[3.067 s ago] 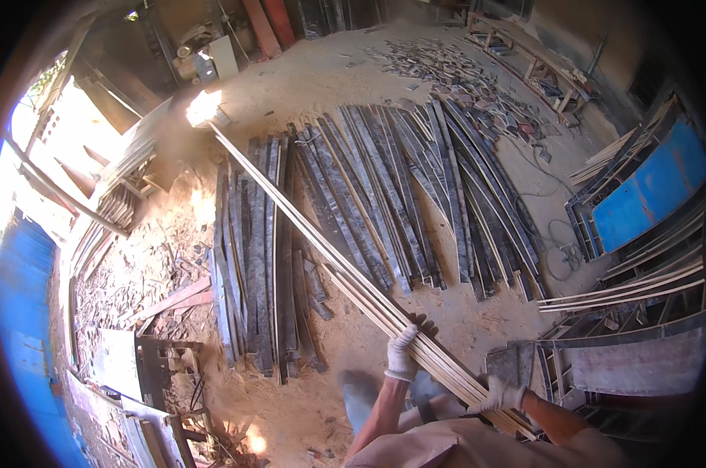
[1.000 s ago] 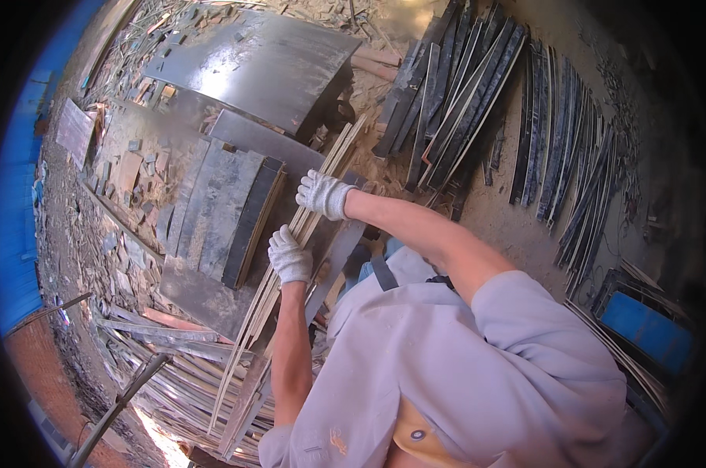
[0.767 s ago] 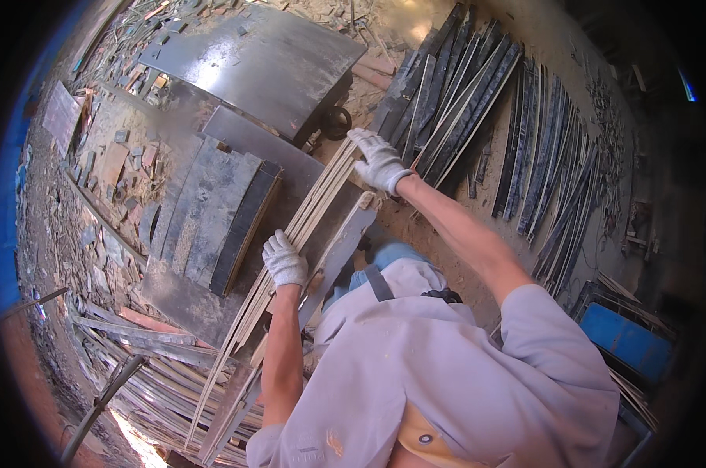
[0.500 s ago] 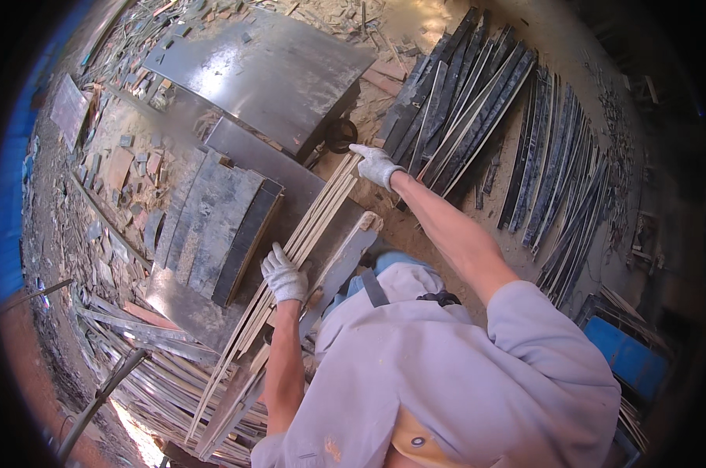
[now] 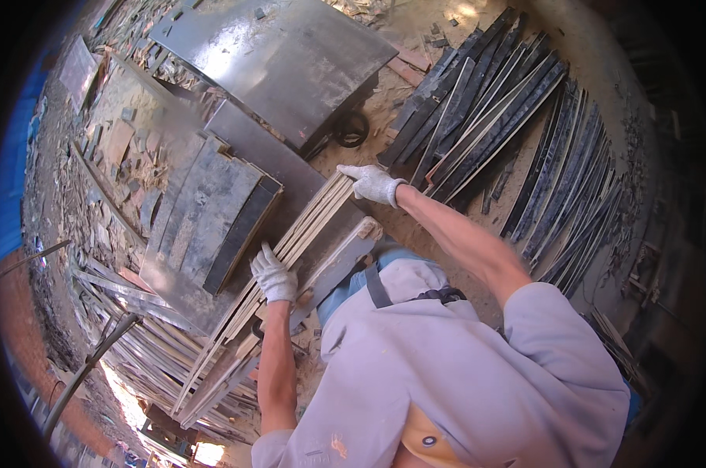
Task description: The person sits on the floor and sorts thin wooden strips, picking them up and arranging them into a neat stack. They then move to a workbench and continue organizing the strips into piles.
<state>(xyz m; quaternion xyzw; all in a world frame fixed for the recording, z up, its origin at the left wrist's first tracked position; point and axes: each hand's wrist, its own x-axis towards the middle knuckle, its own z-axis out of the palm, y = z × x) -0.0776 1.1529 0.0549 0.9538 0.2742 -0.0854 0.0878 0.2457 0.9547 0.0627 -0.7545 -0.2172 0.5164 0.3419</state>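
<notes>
Left hand (image 5: 273, 274), white-gloved, sits on the bundle of pale wooden strips (image 5: 290, 257) about mid-length, fingers curled over the top edge: grip closed on the strips. Half a second ago it was in nearly the same place, so this hand is the anchor.

The strips lie diagonally across the dark machine surface (image 5: 236, 203), near ends trailing down toward the loose slat pile (image 5: 158, 366) at lower left, far ends up by the right hand.

Right hand (image 5: 372, 183), also gloved, arm fully stretched, now rests flat over the far end of the bundle, fingers bent down over the tips. A second ago it was much closer to the left hand; it has slid outward along the strips to the end. Reads as squaring up or steadying the bundle on the surface, hands now well apart.

Beyond: a large grey metal sheet (image 5: 283, 62), a black wheel (image 5: 351, 129) under its edge, and dark planks (image 5: 509, 132) fanned on the sandy ground.
</notes>
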